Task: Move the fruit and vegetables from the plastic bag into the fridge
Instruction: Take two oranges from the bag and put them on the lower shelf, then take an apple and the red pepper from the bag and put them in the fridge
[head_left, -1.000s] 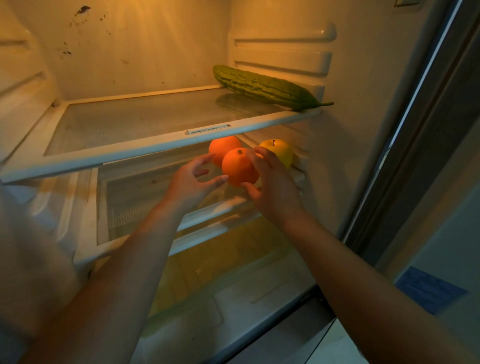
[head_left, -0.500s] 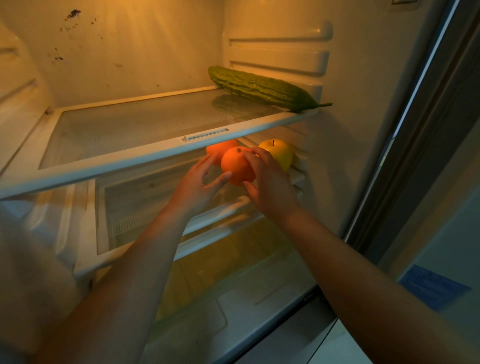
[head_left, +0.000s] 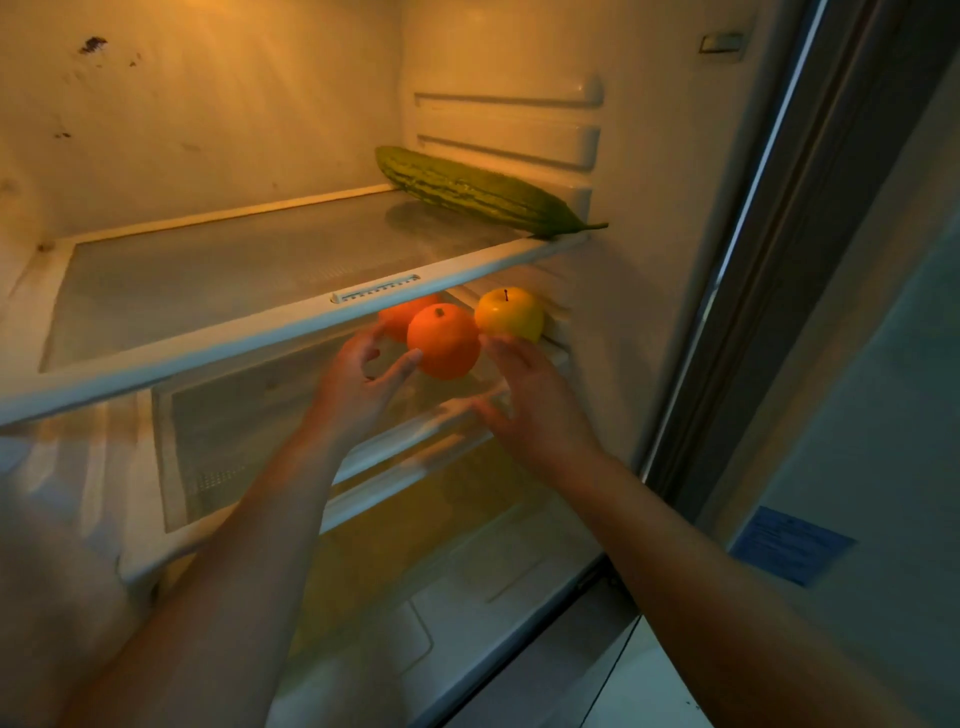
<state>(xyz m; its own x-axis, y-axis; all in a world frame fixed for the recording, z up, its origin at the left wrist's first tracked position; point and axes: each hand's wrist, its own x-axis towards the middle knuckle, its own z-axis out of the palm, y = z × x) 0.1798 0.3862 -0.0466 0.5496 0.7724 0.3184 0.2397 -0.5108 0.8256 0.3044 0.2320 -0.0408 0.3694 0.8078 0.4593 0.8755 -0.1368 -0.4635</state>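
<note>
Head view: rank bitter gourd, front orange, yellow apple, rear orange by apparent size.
1. bitter gourd: clearly largest.
2. front orange.
3. yellow apple: looks slightly smaller, but it sits farther back, so this is unsure.
Unranked: rear orange, mostly hidden.

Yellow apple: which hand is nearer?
Right. The right hand reaches just below the yellow apple; the left hand sits farther left, across the front orange, thumb against it.
</note>
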